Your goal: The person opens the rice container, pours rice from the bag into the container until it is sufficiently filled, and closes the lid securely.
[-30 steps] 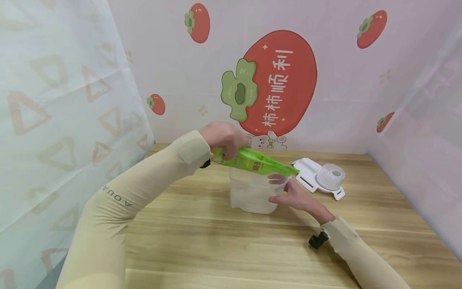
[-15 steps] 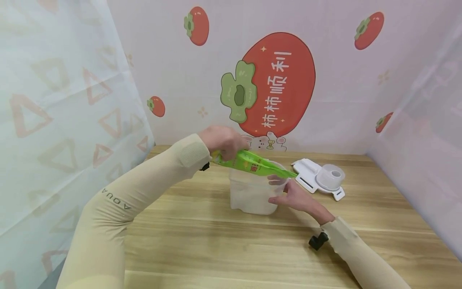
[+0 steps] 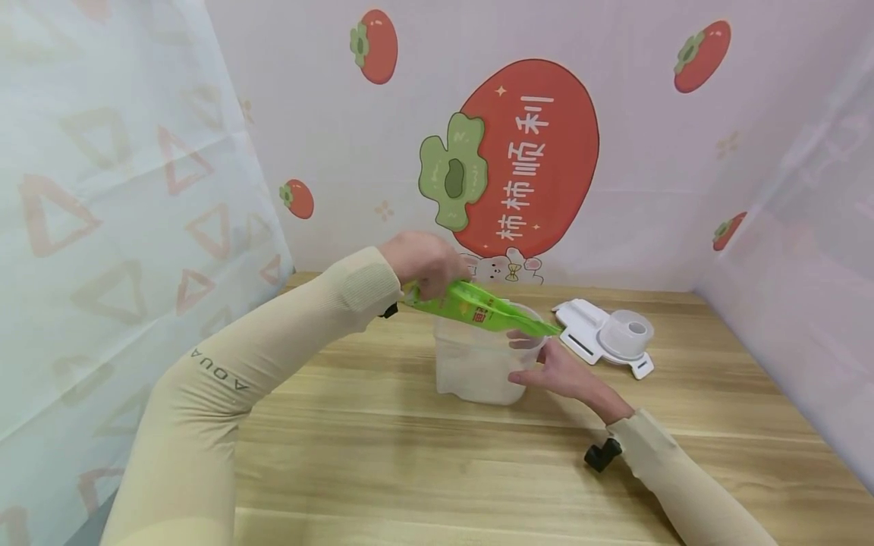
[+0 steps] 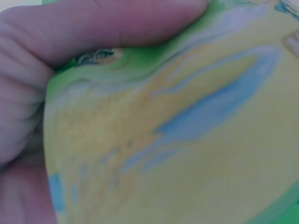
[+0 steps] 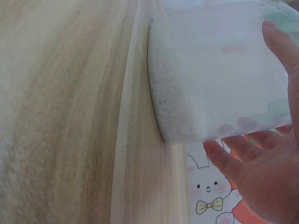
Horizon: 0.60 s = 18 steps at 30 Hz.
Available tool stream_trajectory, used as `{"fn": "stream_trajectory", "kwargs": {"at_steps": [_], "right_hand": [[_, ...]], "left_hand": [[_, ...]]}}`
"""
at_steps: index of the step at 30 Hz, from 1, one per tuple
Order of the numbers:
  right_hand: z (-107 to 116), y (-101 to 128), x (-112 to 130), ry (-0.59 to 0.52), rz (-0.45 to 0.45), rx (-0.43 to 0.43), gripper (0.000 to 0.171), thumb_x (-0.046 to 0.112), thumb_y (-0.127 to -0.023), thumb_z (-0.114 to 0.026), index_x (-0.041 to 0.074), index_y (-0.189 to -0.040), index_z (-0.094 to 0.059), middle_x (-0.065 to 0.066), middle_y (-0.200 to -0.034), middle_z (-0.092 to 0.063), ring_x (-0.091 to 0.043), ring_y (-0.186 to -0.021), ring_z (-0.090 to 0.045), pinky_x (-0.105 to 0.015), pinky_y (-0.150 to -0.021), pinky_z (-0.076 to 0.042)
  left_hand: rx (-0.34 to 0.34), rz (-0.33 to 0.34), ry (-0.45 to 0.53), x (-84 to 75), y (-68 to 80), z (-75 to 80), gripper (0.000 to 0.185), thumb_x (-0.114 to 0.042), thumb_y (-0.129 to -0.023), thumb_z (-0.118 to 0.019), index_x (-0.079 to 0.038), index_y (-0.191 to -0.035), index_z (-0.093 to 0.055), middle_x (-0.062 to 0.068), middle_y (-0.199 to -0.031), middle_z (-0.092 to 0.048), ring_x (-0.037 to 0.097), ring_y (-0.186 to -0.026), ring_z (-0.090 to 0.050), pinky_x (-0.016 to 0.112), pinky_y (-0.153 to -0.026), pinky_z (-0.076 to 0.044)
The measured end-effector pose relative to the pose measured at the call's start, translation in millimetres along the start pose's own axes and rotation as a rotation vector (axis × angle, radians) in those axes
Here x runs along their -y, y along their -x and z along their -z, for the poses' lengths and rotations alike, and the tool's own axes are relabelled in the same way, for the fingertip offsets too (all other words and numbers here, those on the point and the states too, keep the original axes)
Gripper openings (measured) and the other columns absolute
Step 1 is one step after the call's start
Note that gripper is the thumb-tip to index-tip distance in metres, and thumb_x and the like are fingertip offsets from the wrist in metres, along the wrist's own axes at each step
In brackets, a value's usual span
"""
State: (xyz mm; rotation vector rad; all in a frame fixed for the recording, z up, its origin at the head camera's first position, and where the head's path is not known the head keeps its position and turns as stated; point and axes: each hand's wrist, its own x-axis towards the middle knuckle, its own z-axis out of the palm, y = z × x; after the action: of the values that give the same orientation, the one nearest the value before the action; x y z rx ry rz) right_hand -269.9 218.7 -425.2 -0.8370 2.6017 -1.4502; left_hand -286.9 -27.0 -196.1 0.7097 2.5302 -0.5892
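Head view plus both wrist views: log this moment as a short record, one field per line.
left hand: grips the green bag
green bag: slopes down across the top of the clear container; whether anything is flowing out cannot be seen
right hand: holds the clear container's side, thumb and fingers apart
clear container: upright on the wooden table, pale grainy layer at its bottom
nearby: white panel bearing a translucent cup

1. Bag (image 3: 471,307): soft and bright green, with red lettering and a yellow panel; held aslant over the container, its narrow end lower, reaching the right of the mouth.
2. Container (image 3: 471,371): cloudy, see-through plastic; upright on the table (image 3: 382,470); pale grains (image 5: 164,93) show along its bottom.
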Motion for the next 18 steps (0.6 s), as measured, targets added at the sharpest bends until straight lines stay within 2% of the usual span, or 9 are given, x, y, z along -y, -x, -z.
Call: {"fn": "stream_trajectory", "kwargs": {"at_steps": [6,10,14,18], "right_hand": [[-0.1,0.2,-1.1,0.037,-0.006,-0.005,0.078,0.024,-0.079,-0.082,0.013,-0.144,-0.040,-0.020,-0.138,-0.056,-0.038,-0.125,-0.056,-0.059,-0.099,-0.047],[-0.3,1.1,-1.0,0.043,-0.009,0.001,0.075,0.024,-0.079,-0.082,0.007,-0.141,-0.043,-0.021,-0.138,-0.056,-0.038,-0.123,-0.057,-0.059,-0.100,-0.047],[-0.5,1.7,-1.1,0.040,-0.010,0.002,0.075,0.025,-0.079,-0.082,0.008,-0.141,-0.043,-0.021,-0.138,-0.056,-0.037,-0.122,-0.057,-0.058,-0.099,-0.048],[-0.4,2.3,-0.1,0.046,-0.008,-0.003,0.074,0.025,-0.079,-0.082,0.009,-0.140,-0.044,-0.020,-0.137,-0.057,-0.037,-0.121,-0.057,-0.059,-0.098,-0.049]], "left_hand": [[-0.003,0.025,0.020,-1.3,2.8,1.7,0.047,0.003,-0.081,-0.065,-0.027,-0.116,-0.061,-0.002,-0.109,-0.061,0.021,-0.102,-0.052,0.033,-0.078,-0.054],[-0.004,0.032,0.015,-2.4,2.5,1.4,0.041,0.004,-0.080,-0.063,-0.024,-0.110,-0.063,-0.001,-0.106,-0.060,0.020,-0.099,-0.052,0.031,-0.074,-0.053],[0.003,0.037,0.010,-4.2,2.3,0.5,0.037,0.003,-0.081,-0.062,-0.022,-0.108,-0.062,0.000,-0.104,-0.058,0.020,-0.097,-0.050,0.028,-0.068,-0.051],[0.012,0.047,0.007,-6.6,3.4,0.2,0.033,0.001,-0.084,-0.064,-0.021,-0.109,-0.061,0.000,-0.105,-0.058,0.021,-0.098,-0.051,0.028,-0.068,-0.051]]}}
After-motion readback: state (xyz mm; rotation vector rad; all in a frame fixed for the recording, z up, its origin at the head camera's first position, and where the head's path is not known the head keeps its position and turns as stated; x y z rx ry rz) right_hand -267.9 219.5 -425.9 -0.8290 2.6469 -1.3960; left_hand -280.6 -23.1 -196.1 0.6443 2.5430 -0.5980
